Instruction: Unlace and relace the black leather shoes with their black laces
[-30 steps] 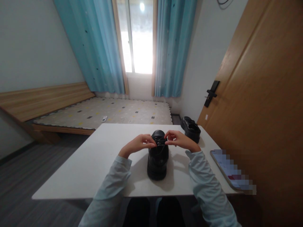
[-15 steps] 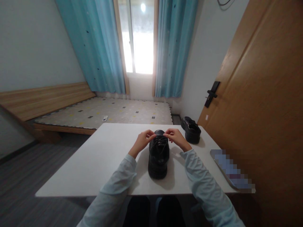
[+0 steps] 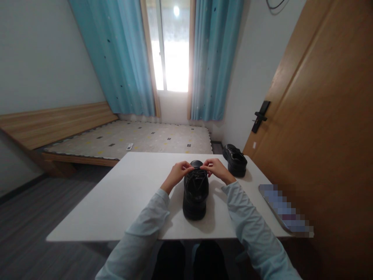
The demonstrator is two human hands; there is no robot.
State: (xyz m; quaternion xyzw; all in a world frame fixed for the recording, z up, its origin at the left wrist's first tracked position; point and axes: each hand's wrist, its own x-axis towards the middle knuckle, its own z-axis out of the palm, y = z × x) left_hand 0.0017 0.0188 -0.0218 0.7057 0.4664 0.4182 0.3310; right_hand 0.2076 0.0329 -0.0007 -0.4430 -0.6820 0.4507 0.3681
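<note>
A black lace-up shoe stands upright on the white table, its heel towards me and its toe pointing away. My left hand is closed in a pinch at the left side of the black shoelace, close to the toe. From the other side, my right hand pinches the lace at the same height. Only a small gap parts the fingertips of the two hands. The bits of lace inside the pinches are hidden by my fingers. Further down the shoe, laces cross over the tongue.
A second black shoe stands at the table's far right corner. Along the right edge lies a flat, pixelated object. Beyond the table are a bed with a small white device on it, and a wooden door at right.
My left hand has shifted slightly to the right, nearer to my right hand. Both hands stay pinched at the toe end of the lacing, and the shoe has hardly moved.
</note>
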